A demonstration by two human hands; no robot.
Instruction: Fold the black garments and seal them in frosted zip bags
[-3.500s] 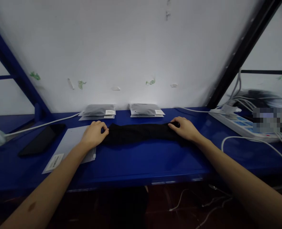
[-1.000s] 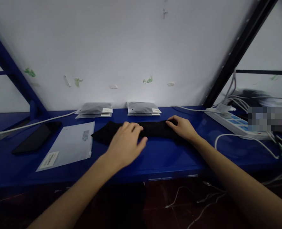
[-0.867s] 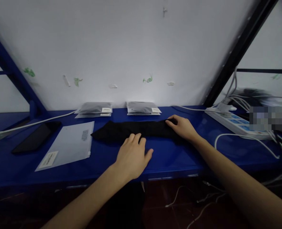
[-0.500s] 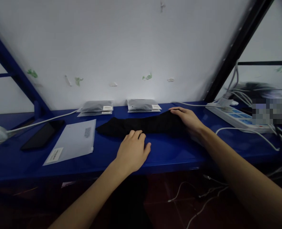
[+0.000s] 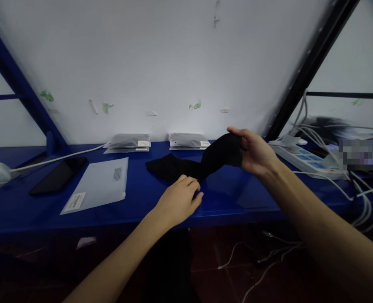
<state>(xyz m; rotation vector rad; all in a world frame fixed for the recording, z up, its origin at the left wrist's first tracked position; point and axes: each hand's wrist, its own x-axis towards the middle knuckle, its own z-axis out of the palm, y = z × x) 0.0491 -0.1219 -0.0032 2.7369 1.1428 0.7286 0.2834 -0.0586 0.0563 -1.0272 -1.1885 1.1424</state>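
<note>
Blue table (image 5: pixel 224 204) before a white wall (image 5: pixel 161 63), with a black cloth (image 5: pixel 222 153) at two hands.
Cabled floor (image 5: pixel 210 277) lies nearest, two filled pouches (image 5: pixel 126 140) (image 5: pixel 186 139) farthest along the tabletop. The left hand (image 5: pixel 178 200), loosely bent, thumb spread, touches the cloth's near edge; beyond, the right hand (image 5: pixel 257 152) grips its raised end. Matte and narrow, the cloth pinches in midway, its left part resting on the table.

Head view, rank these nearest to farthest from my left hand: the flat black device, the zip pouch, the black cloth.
1. Black cloth: right at your left hand, ahead of it.
2. Zip pouch: lying flat to its left.
3. Flat black device: farther left, past the pouch.
</note>
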